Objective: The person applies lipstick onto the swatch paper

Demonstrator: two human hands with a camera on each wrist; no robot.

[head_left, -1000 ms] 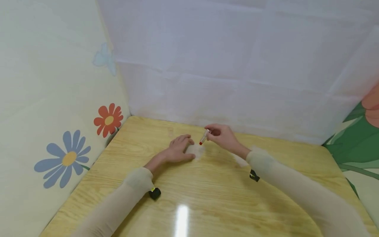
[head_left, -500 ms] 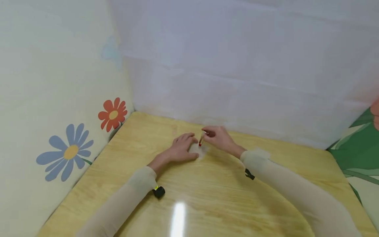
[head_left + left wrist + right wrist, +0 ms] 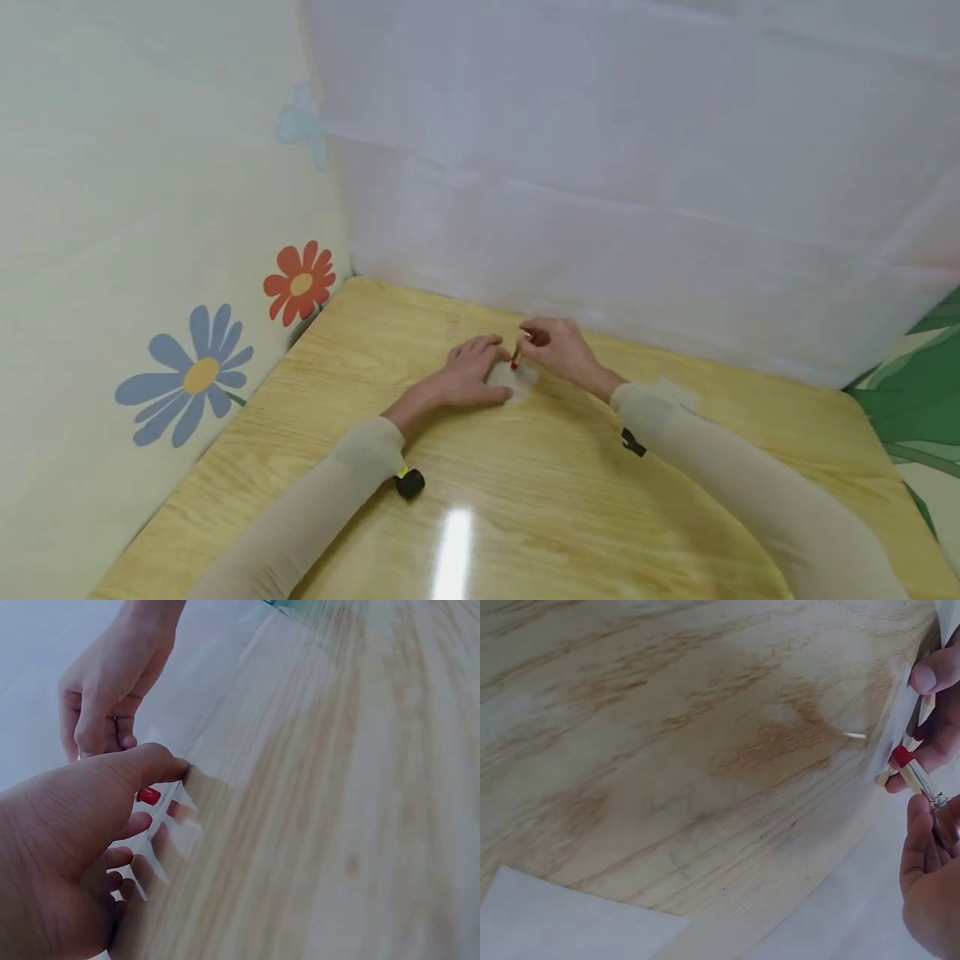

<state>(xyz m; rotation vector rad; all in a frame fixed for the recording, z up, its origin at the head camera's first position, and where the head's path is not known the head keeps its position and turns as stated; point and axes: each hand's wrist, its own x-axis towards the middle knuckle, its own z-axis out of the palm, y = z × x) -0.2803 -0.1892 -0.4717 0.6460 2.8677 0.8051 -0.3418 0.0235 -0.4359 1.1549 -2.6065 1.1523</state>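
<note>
In the head view, my right hand (image 3: 561,352) pinches a lipstick (image 3: 517,354) by its gold-coloured body, the red tip pointing down over the table. My left hand (image 3: 472,375) rests with thumb and fingers spread on a small white sheet (image 3: 527,379), just left of the lipstick. In the right wrist view, the lipstick (image 3: 919,778) angles toward the fingers of my left hand (image 3: 946,712). The left wrist view shows the red tip (image 3: 148,796) past my left thumb; my left hand hides most of the lipstick there.
The wooden table (image 3: 525,492) meets a white cloth backdrop (image 3: 562,167) behind the hands. Another white sheet (image 3: 570,919) lies near my right forearm. A faint, pale mark or small clear object (image 3: 453,321) is toward the back. A flower-printed wall (image 3: 202,375) borders the left side.
My right hand has brought the lipstick lower and closer to the left hand, its tip now near the sheet. The left hand stays resting on the sheet. The head view has shifted slightly.
</note>
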